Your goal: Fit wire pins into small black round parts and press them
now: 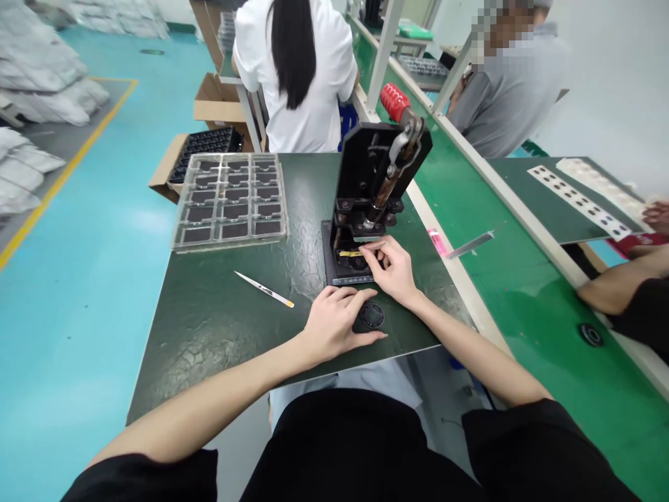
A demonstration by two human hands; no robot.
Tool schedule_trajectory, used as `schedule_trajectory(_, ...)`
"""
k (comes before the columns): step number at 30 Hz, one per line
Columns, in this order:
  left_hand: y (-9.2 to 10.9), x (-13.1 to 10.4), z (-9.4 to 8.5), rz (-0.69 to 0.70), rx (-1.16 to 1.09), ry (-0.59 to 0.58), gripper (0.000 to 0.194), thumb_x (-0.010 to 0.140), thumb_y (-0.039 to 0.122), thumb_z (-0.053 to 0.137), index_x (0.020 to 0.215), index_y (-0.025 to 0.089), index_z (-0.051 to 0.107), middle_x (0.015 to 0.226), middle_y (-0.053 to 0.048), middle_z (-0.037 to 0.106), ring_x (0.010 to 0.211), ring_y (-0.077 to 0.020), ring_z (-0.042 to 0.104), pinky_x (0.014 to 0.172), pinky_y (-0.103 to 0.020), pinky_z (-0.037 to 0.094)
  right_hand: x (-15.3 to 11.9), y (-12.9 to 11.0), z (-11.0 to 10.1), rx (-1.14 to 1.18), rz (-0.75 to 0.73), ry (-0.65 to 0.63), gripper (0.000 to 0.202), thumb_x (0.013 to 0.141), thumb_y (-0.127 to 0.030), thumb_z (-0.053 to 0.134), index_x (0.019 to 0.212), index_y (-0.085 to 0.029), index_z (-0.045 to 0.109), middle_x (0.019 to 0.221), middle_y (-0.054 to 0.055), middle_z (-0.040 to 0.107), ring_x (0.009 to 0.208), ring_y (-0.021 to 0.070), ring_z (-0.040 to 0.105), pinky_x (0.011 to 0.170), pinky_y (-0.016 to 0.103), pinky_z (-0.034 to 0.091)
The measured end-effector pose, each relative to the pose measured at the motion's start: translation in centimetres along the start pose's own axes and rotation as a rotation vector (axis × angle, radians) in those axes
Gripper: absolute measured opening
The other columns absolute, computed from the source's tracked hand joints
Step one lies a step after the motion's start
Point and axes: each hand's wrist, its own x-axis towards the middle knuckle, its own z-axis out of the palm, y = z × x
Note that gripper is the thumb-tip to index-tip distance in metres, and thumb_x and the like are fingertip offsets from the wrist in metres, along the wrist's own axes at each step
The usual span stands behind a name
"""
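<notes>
A round black disc-shaped part (372, 315) lies on the dark green tabletop near its front edge. My left hand (337, 321) curves around its left side, thumb and fingers apart, and whether they touch it I cannot tell. Farther forward, my right hand (393, 270) reaches into the base of a black hand press (360, 174). Its thumb and forefinger are pinched beside a yellow strip (349, 254) under the press head; what they hold is too small to make out. The press's red-gripped lever (395, 102) points upward. Tweezers (264, 288) lie left of my left hand.
A clear compartment tray (230, 202) with dark pieces stands at the table's back left. Along the right runs a green conveyor belt (548, 286) behind a pale rail, carrying another round black part (590, 335). Co-workers sit ahead and to the right. Cardboard boxes (219, 101) stand beyond the tray.
</notes>
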Motion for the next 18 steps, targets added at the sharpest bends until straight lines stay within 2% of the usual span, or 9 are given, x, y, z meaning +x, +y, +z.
schedule_trajectory(4,0.4,-0.1,0.1,-0.033,-0.015,-0.040,0.064,0.085,0.068,0.071,0.126,0.020,0.062,0.110,-0.008,0.077,0.103,-0.0250,0.073,0.089,-0.037,0.050,0.2,0.1,0.1,0.021,0.027,0.017,0.032,0.098,-0.043,0.063,0.075,-0.021,0.065,0.084,0.005,0.068,0.064,0.0135,0.055,0.061,0.030,0.048)
schedule_trajectory(7,0.2,0.0,0.0,-0.053,-0.048,-0.074,0.051,0.088,0.057,0.073,0.123,0.022,0.061,0.112,-0.006,0.077,0.105,-0.0244,0.073,0.092,-0.038,0.051,0.2,0.2,0.1,0.075,0.082,0.037,0.036,0.096,-0.050,0.063,0.074,-0.021,0.065,0.082,0.005,0.067,0.062,0.0135,0.053,0.055,0.030,0.044)
schedule_trajectory(9,-0.1,0.2,-0.1,-0.047,-0.129,-0.104,0.046,0.088,0.047,0.075,0.124,0.023,0.059,0.116,-0.006,0.076,0.109,-0.0238,0.072,0.096,-0.038,0.052,-0.2,0.2,-0.1,0.133,0.117,0.076,0.042,0.096,-0.056,0.061,0.073,-0.021,0.060,0.081,0.006,0.065,0.067,0.0152,0.056,0.056,0.029,0.046)
schedule_trajectory(12,-0.5,0.4,-0.3,-0.021,-0.291,-0.154,0.046,0.087,0.034,0.074,0.127,0.023,0.056,0.125,-0.006,0.073,0.116,-0.0227,0.070,0.100,-0.037,0.054,-1.9,-0.2,-1.1,0.195,0.188,0.087,0.046,0.096,-0.063,0.057,0.074,-0.022,0.056,0.081,0.006,0.064,0.075,0.0172,0.061,0.060,0.029,0.049)
schedule_trajectory(14,-0.6,0.5,-0.4,-0.006,-0.337,-0.162,0.048,0.086,0.031,0.073,0.129,0.022,0.054,0.128,-0.007,0.071,0.118,-0.0227,0.069,0.102,-0.037,0.054,-3.7,-0.6,-2.2,0.218,0.250,0.031,0.045,0.096,-0.063,0.057,0.077,-0.022,0.057,0.080,0.005,0.064,0.073,0.0168,0.061,0.060,0.028,0.050)
schedule_trajectory(18,-0.3,0.5,-0.4,-0.033,-0.248,-0.127,0.052,0.084,0.040,0.077,0.127,0.021,0.056,0.124,-0.008,0.072,0.115,-0.0255,0.069,0.100,-0.041,0.056,-7.1,-1.3,-4.5,0.248,0.346,-0.079,0.042,0.095,-0.058,0.063,0.076,-0.021,0.061,0.079,0.004,0.064,0.065,0.0142,0.057,0.055,0.027,0.047)
